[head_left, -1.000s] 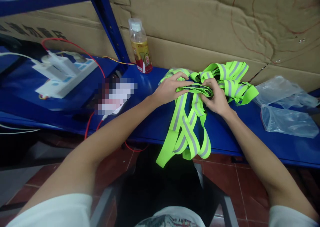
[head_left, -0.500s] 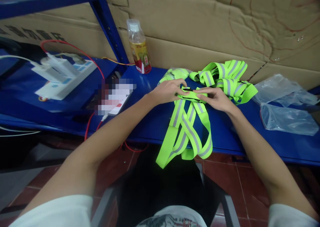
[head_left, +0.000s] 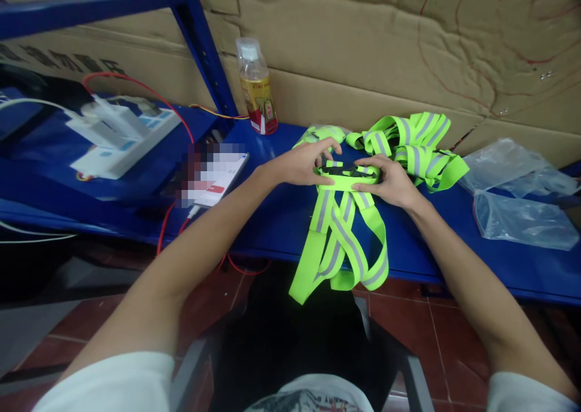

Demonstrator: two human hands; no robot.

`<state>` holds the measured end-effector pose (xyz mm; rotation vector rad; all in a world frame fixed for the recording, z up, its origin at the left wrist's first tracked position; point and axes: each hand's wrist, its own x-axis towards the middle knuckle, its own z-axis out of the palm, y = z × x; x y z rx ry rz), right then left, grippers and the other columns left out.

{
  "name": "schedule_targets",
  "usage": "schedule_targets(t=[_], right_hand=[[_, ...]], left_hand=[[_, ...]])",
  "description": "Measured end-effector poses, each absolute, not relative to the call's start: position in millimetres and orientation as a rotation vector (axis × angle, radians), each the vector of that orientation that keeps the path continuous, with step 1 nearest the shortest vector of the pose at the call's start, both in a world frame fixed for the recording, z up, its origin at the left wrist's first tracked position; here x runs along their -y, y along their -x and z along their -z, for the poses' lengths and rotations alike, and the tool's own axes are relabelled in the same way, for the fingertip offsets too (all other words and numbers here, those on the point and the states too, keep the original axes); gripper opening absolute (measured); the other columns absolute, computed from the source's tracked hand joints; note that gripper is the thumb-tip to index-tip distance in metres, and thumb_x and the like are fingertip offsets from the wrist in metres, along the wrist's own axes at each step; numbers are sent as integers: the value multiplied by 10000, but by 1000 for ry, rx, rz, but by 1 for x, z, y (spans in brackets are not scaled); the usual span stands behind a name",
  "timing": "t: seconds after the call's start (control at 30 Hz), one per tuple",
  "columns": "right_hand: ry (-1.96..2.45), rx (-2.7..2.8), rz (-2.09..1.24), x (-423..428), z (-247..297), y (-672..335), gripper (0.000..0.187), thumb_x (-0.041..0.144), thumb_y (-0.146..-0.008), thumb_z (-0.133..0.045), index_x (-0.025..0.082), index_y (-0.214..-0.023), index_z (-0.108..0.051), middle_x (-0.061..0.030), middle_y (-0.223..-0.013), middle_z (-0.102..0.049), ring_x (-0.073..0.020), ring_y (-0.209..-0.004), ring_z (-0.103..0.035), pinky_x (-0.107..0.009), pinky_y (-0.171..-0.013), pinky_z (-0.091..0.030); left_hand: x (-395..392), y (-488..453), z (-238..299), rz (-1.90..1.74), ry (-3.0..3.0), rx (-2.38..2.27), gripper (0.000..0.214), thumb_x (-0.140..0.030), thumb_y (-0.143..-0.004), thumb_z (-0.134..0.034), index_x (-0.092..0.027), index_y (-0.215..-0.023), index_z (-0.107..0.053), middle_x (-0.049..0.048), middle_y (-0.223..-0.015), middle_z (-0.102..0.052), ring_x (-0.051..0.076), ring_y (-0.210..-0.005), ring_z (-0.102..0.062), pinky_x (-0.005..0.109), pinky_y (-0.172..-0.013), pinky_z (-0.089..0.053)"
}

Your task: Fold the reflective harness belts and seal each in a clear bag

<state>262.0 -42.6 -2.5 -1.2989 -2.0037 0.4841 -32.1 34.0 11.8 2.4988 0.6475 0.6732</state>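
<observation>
Both hands, left hand [head_left: 303, 164] and right hand [head_left: 389, 182], pinch the vest [head_left: 345, 230] shut-fingered at its bunched top; soft, floppy, light, likely best held there.

Single head-worn camera, looking forward and down, close over blue shelf [head_left: 281, 218]

The neon-yellow reflective vest [head_left: 345, 242], banded with grey stripes, is lying at the front edge of the blue desk [head_left: 281, 227], its top bunched flat, its crossed strap loops hanging over the edge.
</observation>
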Motion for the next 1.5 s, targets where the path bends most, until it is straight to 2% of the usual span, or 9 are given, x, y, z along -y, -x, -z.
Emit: schedule_targets(t=[0.23,0.37,0.5,0.7,0.83,1.0,1.2,1.4,1.5], right_hand=[[1145,2091,-375,52,-13,-254,490,703,-741,-927,267,-929,-805,-123,-1301,-669,-384,-1343,-622,-569,-1182,-495],[1198,2073,-658,51,-17,-265,497,708,-904,-784,315,-1207,-818,-91,-1263,-766,-335,-1206,-707,-530,-1083,-564],[1394,1970,-845,47,-13,-271,783,714,-809,-862,295,-1457,-726,-94,-1240,-804,-297,-968,-753,-466,-835,-636],[1387,2184,-778,52,-15,-254,558,652,-802,-878,242,-1178,-831,-86,-1155,-827,-300,-945,-752,-429,-791,-610],[1379,2256,-668,59,-17,-246,574,659,-829,-843,217,-1181,-740,-113,-1143,-779,-311,-960,-719,-435,-818,-560],[1380,2304,-577,67,-20,-240,558,616,-882,-795,245,-1228,-563,-64,-1007,-713,-258,-806,-654,-376,-707,-465],[1431,2234,-354,70,-18,-232,587,540,-893,-798,260,-1306,-488,-33,-960,-641,-205,-666,-543,-365,-637,-406],[1339,1934,-314,61,1,-230,627,550,-859,-833,257,-1348,-573,-120,-1349,-676,-329,-1070,-679,-452,-854,-571],[1341,1906,-595,59,-4,-238,750,623,-785,-901,268,-1388,-633,-117,-1318,-708,-333,-1015,-718,-460,-799,-609]], left_hand=[[-29,27,-14,-604,-2764,-614,344,-382,-879,-755,-253,-1197,-773,48,-1091,-782,242,-1016,-717,325,-843,-497],[-18,21,-13,-668,-2909,-629,236,-247,-876,-710,-267,-1104,-767,51,-1069,-725,227,-961,-680,309,-695,-423],[-18,19,-8,-683,-2899,-623,265,-125,-860,-637,-255,-1039,-782,66,-1124,-704,205,-904,-661,308,-650,-391],[-33,34,-19,-514,-2534,-475,333,-408,-746,-897,-243,-1032,-854,69,-1129,-764,182,-905,-673,292,-790,-502],[-34,42,-26,-376,-2428,-575,549,-643,-745,-877,-249,-1128,-859,57,-1044,-803,167,-835,-666,281,-736,-459],[-34,40,-25,-372,-2522,-806,899,-640,-617,-926,-193,-1368,-718,104,-1147,-789,174,-789,-643,286,-722,-434],[-36,41,-25,-389,-2654,-874,523,-684,-720,-857,-195,-862,-740,42,-810,-714,209,-741,-612,316,-681,-374],[-32,36,-19,-554,-2297,-924,630,-634,-731,-896,-194,-1144,-713,20,-867,-755,182,-623,-653,303,-626,-457],[-29,34,-16,-610,-2214,-886,585,-589,-726,-909,-208,-1110,-686,3,-841,-753,169,-560,-648,298,-589,-468]])
